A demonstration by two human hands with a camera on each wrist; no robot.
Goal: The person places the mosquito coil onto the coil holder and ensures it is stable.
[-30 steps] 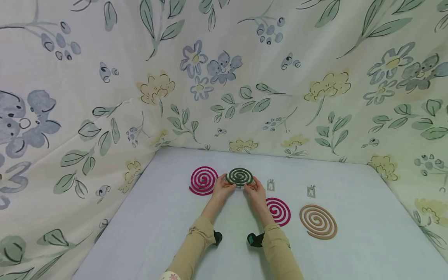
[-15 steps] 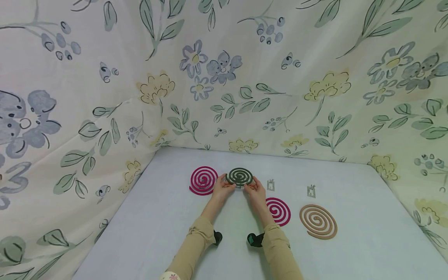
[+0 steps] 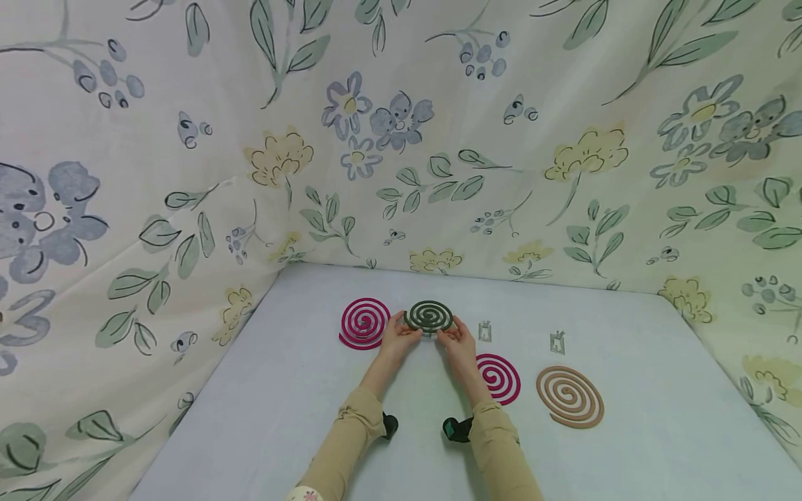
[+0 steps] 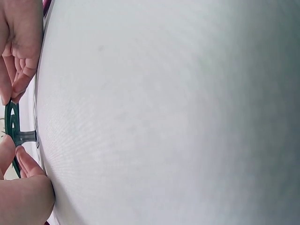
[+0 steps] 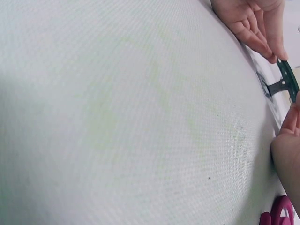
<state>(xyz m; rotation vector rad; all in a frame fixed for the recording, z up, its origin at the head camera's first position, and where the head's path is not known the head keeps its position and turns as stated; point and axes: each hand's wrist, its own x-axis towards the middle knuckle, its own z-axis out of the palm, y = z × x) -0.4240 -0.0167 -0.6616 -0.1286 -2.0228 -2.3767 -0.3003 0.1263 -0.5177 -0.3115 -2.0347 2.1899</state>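
Observation:
In the head view, a dark green mosquito coil (image 3: 429, 316) lies flat at the far middle of the table, between both hands. My left hand (image 3: 396, 341) pinches its near left edge between thumb and fingers. On the near right edge, my right hand (image 3: 459, 343) pinches it the same way. Both wrist views show a metal stand (image 4: 27, 136) rising from the table to the coil's underside. Just left of the left hand sits a magenta coil (image 3: 365, 321), with a bit of metal showing at its centre. A second magenta coil (image 3: 492, 378) is partly hidden by the right forearm.
A tan coil (image 3: 567, 395) lies to the right on the white table (image 3: 263, 390). Two small flat metal stands, one nearer (image 3: 485, 331) and one farther right (image 3: 557, 342), lie behind the coils. Floral fabric (image 3: 438, 209) hangs along the back and sides.

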